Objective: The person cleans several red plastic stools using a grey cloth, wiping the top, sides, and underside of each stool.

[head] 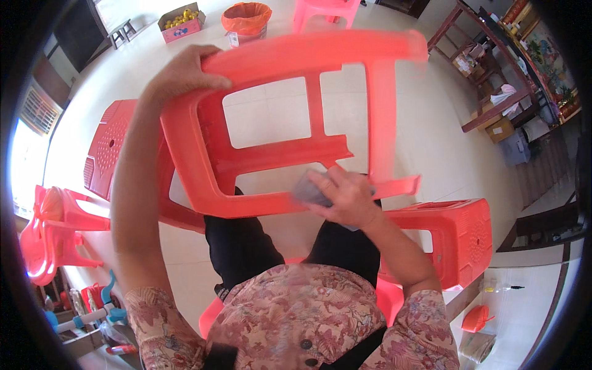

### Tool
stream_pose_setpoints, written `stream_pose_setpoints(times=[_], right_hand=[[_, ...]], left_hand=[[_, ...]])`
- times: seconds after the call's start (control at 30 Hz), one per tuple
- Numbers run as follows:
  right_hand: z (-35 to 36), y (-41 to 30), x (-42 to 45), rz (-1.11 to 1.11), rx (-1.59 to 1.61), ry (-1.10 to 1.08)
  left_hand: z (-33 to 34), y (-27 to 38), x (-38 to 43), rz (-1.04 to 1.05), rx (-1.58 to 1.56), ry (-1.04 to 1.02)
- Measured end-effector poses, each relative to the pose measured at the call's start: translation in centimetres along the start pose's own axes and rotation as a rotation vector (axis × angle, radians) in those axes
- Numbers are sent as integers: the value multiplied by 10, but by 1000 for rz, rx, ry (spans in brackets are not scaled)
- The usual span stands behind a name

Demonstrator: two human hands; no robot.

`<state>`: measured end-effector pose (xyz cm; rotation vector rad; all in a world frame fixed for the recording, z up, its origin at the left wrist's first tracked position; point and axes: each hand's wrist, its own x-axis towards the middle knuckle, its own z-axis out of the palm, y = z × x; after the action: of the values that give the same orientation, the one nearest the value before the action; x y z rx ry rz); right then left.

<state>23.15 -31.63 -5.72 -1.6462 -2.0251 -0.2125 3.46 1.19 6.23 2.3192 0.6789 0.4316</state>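
Observation:
A red plastic stool (pixel 312 104) lies tipped on its side above my thighs, its open frame of legs and crossbars facing me. My left hand (pixel 192 71) grips its far left corner, thumb on the near side of the edge. In my right hand (pixel 344 194) is a grey cloth (pixel 311 188), pressed against the stool's near leg. The cloth and the stool's right end are blurred. Part of that near leg is hidden behind my right hand.
Another red stool (pixel 111 143) lies at the left, partly behind my left arm. A further red stool (pixel 467 245) is on its side at the right. Pink plastic chairs (pixel 60 226) stand far left. Ahead are a box of yellow fruit (pixel 182 27) and an orange-lined bin (pixel 246 21).

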Motion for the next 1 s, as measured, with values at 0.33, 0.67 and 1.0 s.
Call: stream_pose_setpoints(times=[0.33, 0.67, 1.0], right_hand=[[-187, -48, 86, 52, 398, -13], [-166, -50, 121, 139, 478, -294], [-152, -53, 133, 11, 304, -392]], left_hand=[[-84, 47, 9, -19, 47, -14], [-25, -26, -8, -216, 107, -201], [41, 45, -24, 309, 832, 86]])
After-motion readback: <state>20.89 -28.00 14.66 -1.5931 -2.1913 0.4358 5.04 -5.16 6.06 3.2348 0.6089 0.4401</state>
